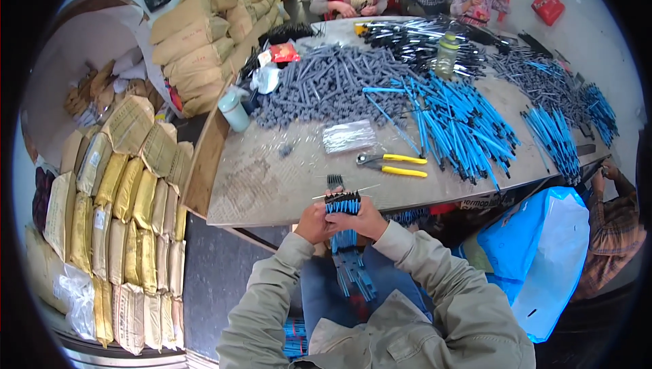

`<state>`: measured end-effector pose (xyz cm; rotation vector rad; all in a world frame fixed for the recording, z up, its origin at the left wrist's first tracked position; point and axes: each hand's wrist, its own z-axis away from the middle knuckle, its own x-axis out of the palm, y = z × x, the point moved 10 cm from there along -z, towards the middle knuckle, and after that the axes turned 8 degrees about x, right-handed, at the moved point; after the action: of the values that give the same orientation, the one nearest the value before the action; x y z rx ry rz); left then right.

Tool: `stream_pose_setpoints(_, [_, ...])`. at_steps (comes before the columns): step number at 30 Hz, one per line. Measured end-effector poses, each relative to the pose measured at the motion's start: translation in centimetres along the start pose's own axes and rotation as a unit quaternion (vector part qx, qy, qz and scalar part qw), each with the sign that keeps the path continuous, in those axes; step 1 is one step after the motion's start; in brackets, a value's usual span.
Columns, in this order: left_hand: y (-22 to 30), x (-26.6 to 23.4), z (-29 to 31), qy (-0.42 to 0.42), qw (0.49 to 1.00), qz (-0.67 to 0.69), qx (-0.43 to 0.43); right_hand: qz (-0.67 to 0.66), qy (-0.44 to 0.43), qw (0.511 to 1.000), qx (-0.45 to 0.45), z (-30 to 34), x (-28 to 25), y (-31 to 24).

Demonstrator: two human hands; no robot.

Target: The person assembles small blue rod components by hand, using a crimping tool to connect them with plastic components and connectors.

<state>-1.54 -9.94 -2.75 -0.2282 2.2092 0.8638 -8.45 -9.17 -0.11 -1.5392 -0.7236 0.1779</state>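
Note:
Close to the table's near edge, my left hand and my right hand are closed around a bundle of thin blue rods with black ends. The lower ends of the rods spread out over my lap. Above the bundle, thin pale wires stick out sideways near my fingers. On the table ahead lie pliers with yellow handles and a packet of thin clear sticks. The fingertips are partly hidden behind the bundle.
Grey plastic parts are heaped mid-table, beside a pile of blue rods. A bottle stands among black rods. A light-blue cup is at the left edge. Sacks are stacked left; a blue bag hangs right. Other people sit around.

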Motion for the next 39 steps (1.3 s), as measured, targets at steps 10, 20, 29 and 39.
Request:
stream_pose_setpoints(10, [10.3,0.8,-5.3,0.036,0.919,0.386,-0.076,0.093,0.042,0.990,-0.095,4.9,0.4,-13.3])
stream_pose_setpoints(20, [8.1,20.6,10.7,0.017,0.753,0.535,-0.383,-0.107,0.132,0.968,0.183,12.5,-6.0,5.4])
stream_pose_setpoints(29, [1.0,-1.7,4.8,0.102,0.913,0.215,-0.332,-0.093,0.128,0.960,0.232,12.4,-5.4,5.6])
stream_pose_setpoints(39, [-11.9,-13.4,-3.8,0.121,0.940,-0.261,-0.181,-0.086,0.096,0.970,0.204,11.2,-5.2,6.4])
